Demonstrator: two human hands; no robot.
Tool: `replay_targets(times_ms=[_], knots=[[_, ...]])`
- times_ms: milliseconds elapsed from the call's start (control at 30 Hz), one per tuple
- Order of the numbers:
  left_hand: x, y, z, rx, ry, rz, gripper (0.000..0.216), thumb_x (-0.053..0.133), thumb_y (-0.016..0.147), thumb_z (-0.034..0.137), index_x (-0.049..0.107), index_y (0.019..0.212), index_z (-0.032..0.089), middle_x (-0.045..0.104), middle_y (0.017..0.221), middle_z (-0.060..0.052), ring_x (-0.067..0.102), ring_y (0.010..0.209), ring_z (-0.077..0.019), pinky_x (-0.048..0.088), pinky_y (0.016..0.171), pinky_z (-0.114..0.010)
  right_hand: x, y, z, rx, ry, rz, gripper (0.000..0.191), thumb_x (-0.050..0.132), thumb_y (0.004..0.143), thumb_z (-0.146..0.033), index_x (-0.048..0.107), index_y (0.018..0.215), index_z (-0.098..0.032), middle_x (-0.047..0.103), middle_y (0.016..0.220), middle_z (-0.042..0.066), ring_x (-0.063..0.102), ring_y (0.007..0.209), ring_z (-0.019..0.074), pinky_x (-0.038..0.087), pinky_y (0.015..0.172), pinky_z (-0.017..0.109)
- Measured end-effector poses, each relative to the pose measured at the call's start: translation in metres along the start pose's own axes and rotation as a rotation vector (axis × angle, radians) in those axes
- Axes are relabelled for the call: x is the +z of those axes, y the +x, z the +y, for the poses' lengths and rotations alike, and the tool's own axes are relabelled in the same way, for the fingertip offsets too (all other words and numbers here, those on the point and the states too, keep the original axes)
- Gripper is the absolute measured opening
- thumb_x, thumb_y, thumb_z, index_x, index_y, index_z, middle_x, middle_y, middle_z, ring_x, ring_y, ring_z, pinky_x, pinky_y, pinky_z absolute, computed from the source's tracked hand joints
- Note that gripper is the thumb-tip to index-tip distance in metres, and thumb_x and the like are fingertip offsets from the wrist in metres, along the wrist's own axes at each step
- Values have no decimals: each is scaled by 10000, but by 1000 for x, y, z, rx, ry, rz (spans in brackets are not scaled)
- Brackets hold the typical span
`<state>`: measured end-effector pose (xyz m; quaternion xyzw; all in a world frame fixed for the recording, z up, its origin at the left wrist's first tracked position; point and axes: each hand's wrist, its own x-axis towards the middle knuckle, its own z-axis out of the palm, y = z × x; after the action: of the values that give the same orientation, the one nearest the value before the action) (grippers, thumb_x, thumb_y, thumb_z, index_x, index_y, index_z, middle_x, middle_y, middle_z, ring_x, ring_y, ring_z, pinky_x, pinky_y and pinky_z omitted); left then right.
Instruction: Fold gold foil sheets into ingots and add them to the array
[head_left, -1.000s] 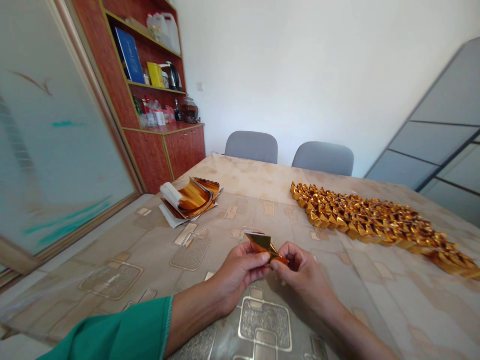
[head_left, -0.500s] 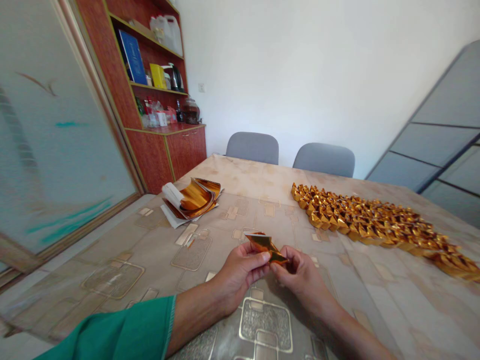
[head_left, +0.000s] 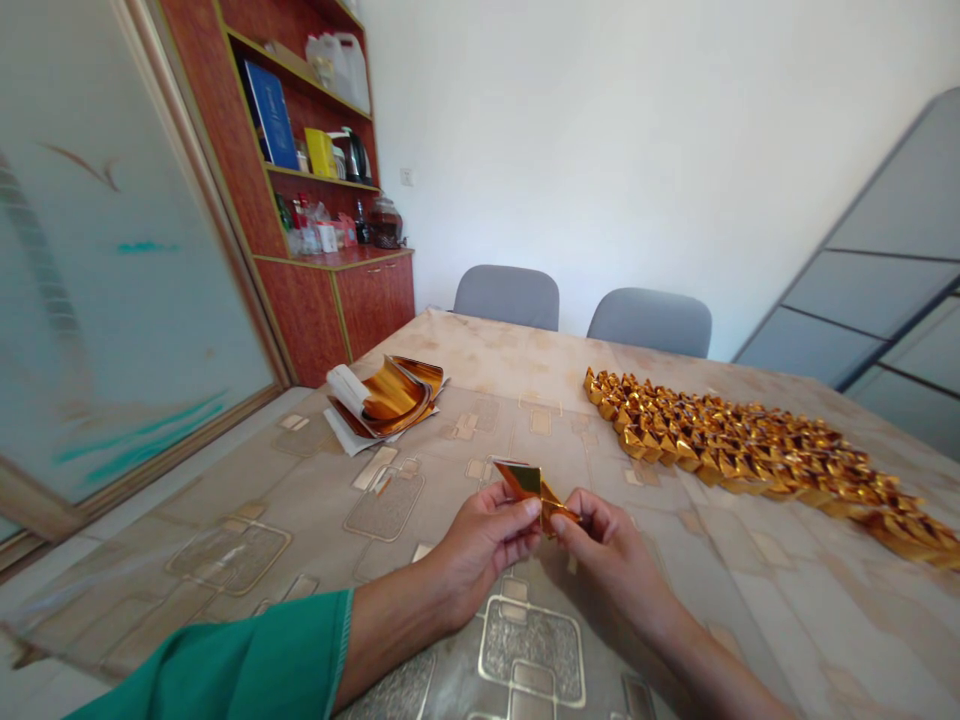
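Note:
A small folded piece of gold foil paper [head_left: 526, 484] is held just above the table, near its front edge. My left hand [head_left: 480, 545] pinches its left part between thumb and fingers. My right hand [head_left: 606, 548] pinches its right end, fingers curled in. The two hands meet at the paper. A green sleeve covers my left forearm.
Several folded gold paper pieces [head_left: 750, 452] lie in rows at the right of the table [head_left: 300, 500]. A stack of gold foil sheets [head_left: 382, 395] lies at the left. Two grey chairs [head_left: 507, 296] stand at the far side. A red-brown cabinet [head_left: 322, 230] stands at the left wall.
The hands stay together on the gold paper; the paper has tipped slightly more upright and the fingers have shifted a little on it.

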<state>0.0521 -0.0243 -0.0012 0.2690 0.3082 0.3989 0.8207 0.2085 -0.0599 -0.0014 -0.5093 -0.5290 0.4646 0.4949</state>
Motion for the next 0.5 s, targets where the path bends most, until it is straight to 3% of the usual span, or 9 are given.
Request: replay_targets(times_ms=[500], knots=[[0,0,1,71,127,45,429,924,535,315,687,835,119,678,743,-5,585,639,-82,451,618,-202,2,-4,-6,-35,53,-79,436,646,833,-560,484,635,-208,414,593,-44,338,563,125,281,523,248]])
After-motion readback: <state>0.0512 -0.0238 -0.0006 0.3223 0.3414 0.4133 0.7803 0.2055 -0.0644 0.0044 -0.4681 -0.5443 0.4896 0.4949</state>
